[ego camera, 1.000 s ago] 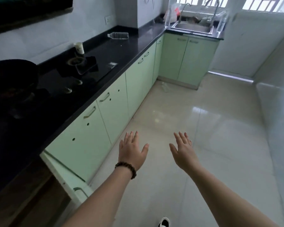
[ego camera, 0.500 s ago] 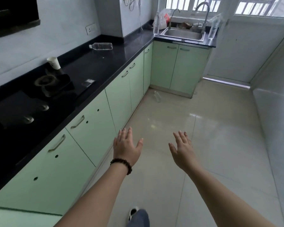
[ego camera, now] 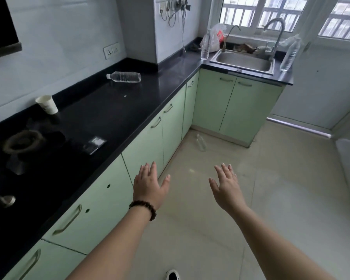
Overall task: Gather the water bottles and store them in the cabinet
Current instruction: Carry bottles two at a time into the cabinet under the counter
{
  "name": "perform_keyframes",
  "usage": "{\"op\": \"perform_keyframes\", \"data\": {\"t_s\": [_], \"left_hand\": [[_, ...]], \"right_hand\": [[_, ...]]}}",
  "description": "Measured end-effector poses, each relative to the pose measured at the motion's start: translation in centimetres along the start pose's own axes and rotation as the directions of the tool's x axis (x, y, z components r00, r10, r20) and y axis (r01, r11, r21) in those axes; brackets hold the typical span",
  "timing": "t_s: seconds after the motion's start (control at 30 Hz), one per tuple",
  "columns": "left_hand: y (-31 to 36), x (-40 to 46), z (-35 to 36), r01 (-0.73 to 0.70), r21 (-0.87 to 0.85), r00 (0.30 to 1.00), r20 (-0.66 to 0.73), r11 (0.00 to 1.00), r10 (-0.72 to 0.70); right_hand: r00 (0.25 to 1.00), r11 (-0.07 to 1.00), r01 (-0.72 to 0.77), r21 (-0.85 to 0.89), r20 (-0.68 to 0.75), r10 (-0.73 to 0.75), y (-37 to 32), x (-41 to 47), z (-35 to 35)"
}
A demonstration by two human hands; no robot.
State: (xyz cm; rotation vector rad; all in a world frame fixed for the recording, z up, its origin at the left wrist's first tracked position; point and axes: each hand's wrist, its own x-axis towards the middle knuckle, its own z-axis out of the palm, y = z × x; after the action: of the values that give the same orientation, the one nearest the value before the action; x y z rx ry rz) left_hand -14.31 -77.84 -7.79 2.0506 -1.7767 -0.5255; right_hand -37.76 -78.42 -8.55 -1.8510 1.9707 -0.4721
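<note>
Walking up the kitchen has brought the clear plastic water bottle lying on the black countertop (ego camera: 124,77) much closer. My left hand (ego camera: 149,187) and right hand (ego camera: 226,189) are spread open, empty; two more bottles flank the steel sink (ego camera: 241,62), one on the floor (ego camera: 201,142).

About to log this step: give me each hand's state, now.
Left hand: open, fingers spread, holding nothing.
Right hand: open, fingers spread, holding nothing.
</note>
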Motion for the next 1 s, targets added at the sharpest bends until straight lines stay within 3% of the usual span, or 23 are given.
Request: {"op": "perform_keyframes", "data": {"t_s": [0.53, 0.8, 1.0], "left_hand": [[4.1, 28.8, 1.2, 0.087, -0.026, 0.991, -0.102, 0.996, -0.090], [8.1, 46.2, 2.6, 0.260, -0.101, 0.944, -0.184, 0.960, -0.275], [8.7, 55.1, 2.1, 0.370, -0.118, 0.890, -0.239, 0.921, -0.388]], "right_hand": [[0.986, 0.986, 0.167, 0.010, 0.007, -0.167, -2.9, 32.9, -1.1], [0.947, 0.951, 0.308, -0.017, 0.104, -0.305, -4.3, 53.8, -3.0], [0.898, 0.916, 0.400, -0.007, 0.203, -0.390, -7.5, 64.2, -2.7]]}}
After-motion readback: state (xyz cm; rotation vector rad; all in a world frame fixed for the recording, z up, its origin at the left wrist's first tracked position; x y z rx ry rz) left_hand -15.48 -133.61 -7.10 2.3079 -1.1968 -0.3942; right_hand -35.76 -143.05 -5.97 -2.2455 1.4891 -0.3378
